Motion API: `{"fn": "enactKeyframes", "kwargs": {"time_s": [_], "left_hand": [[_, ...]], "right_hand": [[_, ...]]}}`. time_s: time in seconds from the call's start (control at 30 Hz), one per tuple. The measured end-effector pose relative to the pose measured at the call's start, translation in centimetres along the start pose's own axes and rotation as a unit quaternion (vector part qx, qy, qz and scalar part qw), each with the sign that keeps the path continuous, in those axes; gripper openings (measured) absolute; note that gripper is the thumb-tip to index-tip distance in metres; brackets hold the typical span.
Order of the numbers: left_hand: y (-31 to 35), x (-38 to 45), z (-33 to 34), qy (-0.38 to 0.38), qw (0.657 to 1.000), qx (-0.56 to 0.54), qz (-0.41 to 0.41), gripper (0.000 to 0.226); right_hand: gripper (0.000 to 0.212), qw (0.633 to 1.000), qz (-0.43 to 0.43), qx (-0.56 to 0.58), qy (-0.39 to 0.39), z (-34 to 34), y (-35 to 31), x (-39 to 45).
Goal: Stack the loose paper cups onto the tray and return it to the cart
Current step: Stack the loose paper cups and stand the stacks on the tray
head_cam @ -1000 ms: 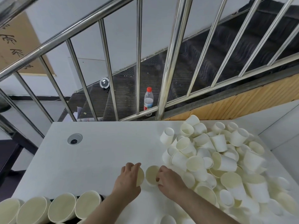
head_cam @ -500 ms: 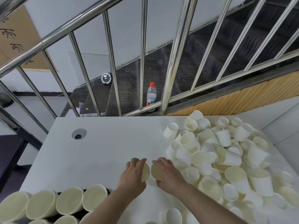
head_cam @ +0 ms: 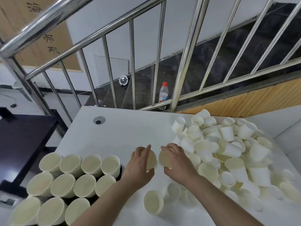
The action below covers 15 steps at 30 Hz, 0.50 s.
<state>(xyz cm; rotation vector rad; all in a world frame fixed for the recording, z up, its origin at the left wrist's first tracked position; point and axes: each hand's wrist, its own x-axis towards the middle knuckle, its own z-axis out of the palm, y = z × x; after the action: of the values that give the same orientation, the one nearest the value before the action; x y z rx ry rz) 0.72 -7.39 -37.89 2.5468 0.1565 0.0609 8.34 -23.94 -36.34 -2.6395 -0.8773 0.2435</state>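
Left hand [head_cam: 140,167] grips cup [head_cam: 150,160], right hand [head_cam: 177,162] grips second cup [head_cam: 165,158]; mouths facing, axes horizontal.

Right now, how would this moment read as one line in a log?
left hand: grips paper cup | right hand: grips second cup | mouths facing, apart | loose pile right | stacked cups left
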Motion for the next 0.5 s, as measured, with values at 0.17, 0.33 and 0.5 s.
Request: {"fn": "enactKeyframes", "kwargs": {"time_s": [0.17,0.33,0.5], "left_hand": [[0.2,-5.2,-0.8,0.045,0.998,-0.040,0.009,0.081],[-0.5,-9.8,-2.2,0.075,0.996,-0.041,0.008,0.080],[-2.3,-13.2,-4.0,0.086,0.996,-0.031,-0.020,0.085]], "right_hand": [[0.071,1.000,-0.019,0.020,-0.008,-0.6,-2.8,-3.7],[0.071,0.999,-0.040,0.027,-0.025,-0.3,-5.9,-6.0],[0.070,0.997,-0.065,0.030,-0.039,0.7,-9.5,-7.2]]}}
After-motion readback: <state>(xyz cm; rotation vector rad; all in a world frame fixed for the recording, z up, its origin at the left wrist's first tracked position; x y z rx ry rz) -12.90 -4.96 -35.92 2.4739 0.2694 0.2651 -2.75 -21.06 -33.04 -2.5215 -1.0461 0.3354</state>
